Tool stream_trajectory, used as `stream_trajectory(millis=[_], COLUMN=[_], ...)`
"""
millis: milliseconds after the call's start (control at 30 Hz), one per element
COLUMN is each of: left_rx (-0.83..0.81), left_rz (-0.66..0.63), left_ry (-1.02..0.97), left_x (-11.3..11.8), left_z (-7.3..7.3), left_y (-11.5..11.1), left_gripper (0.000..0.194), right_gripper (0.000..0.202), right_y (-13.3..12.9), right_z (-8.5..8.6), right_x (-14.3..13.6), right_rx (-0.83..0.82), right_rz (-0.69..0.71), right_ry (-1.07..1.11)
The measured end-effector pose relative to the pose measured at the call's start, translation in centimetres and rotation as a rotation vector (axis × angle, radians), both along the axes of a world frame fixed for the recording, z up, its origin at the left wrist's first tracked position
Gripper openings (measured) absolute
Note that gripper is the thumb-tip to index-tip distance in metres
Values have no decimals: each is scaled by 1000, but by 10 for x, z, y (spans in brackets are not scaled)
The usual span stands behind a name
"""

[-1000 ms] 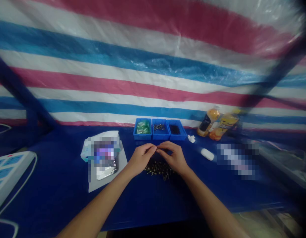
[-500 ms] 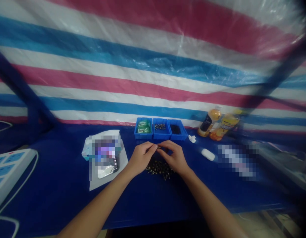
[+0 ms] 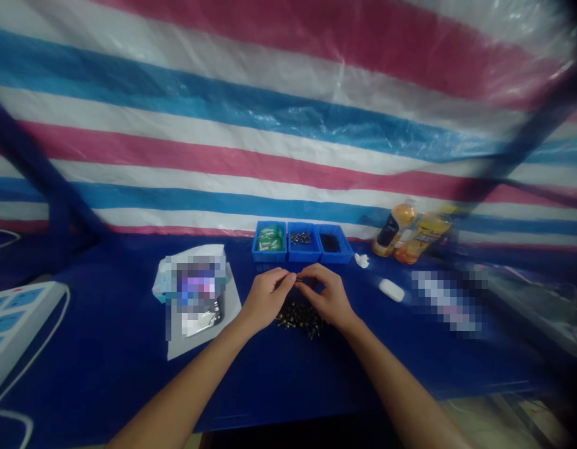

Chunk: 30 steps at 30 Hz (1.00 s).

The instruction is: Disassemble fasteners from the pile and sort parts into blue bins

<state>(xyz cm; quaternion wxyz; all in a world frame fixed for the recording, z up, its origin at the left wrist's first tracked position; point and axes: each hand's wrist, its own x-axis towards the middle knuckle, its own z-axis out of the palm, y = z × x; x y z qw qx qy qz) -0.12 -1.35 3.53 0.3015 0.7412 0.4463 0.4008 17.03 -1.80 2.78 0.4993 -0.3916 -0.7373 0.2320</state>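
My left hand [image 3: 266, 298] and my right hand [image 3: 331, 295] meet fingertip to fingertip over the blue table, both closed in a pinch. Between the fingertips is a small metal piece [image 3: 298, 280], too tiny and partly covered to identify exactly. Just below the hands lies a loose pile of small brass-coloured and dark metal pieces [image 3: 301, 319], its sides partly hidden by the hands. Beyond the fingers stand three blue bins: one with green packets [image 3: 270, 238], one with shiny small metal pieces [image 3: 300, 238], one with small black parts [image 3: 330, 242].
Left of my hands, white paper [image 3: 189, 347] lies under a blurred-out item. A white multi-socket power strip [image 3: 21, 318] with a cable sits at far left. To the right are crumpled tissue [image 3: 362, 260], a white case [image 3: 392, 290] and two drink bottles [image 3: 395, 229] [image 3: 423, 237].
Both hands stay together over the pile, with only slight finger movement. The view has shifted very slightly.
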Motion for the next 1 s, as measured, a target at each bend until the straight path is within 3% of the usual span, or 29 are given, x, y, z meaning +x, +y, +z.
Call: stream_trajectory(millis=[333, 800, 1000], left_rx=[24, -291, -166], left_rz=[-13, -139, -80], left_ry=[-19, -165, -137], left_x=[0, -5, -4], left_z=[2, 1, 2], left_y=[-2, 4, 2], left_gripper=[38, 32, 27], right_gripper=[12, 16, 20], right_y=[-2, -2, -2], right_z=[0, 3, 2], right_x=[0, 4, 4], right_rx=[-24, 51, -73], right_rz=[-12, -12, 1], right_ry=[-25, -122, -82])
